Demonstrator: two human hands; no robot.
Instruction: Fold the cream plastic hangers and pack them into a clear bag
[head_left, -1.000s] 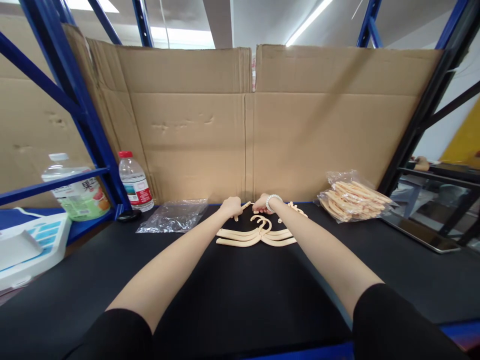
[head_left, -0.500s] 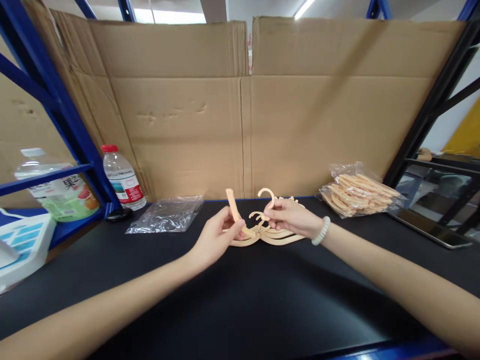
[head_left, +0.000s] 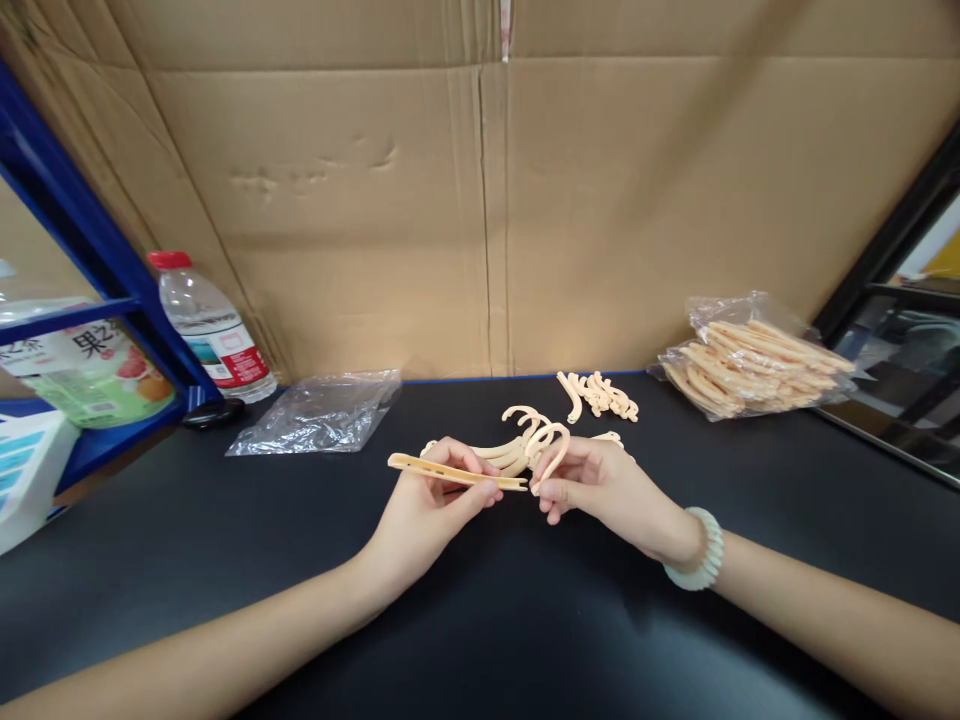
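Your left hand was closed in a pinch on a flat hanger arm, thumb on top and fingers beneath, holding it nearly level just above the black tabletop. The arm's free end pointed out to your left; its near end reached toward your other hand.

Your right hand was closed around a curved hook piece, gripped low on its stem with the hook's bend standing up and arching left. The stem's lower end sat just beside the near end of the hanger arm; whether the two parts touched could not be told.

Directly behind both hands lay a small stack of assembled hangers on the tabletop, hooks up, partly hidden by your fingers. Farther back, near the cardboard wall, sat a loose cluster of spare hooks.

A beaded bracelet circled your right wrist.

Off to the right rested a clear bag of hanger arms, well apart from your hands. To the left lay an empty-looking crumpled plastic bag, and beyond it a water bottle with a red cap stood upright against the blue shelf frame. A larger juice bottle stood behind that frame.
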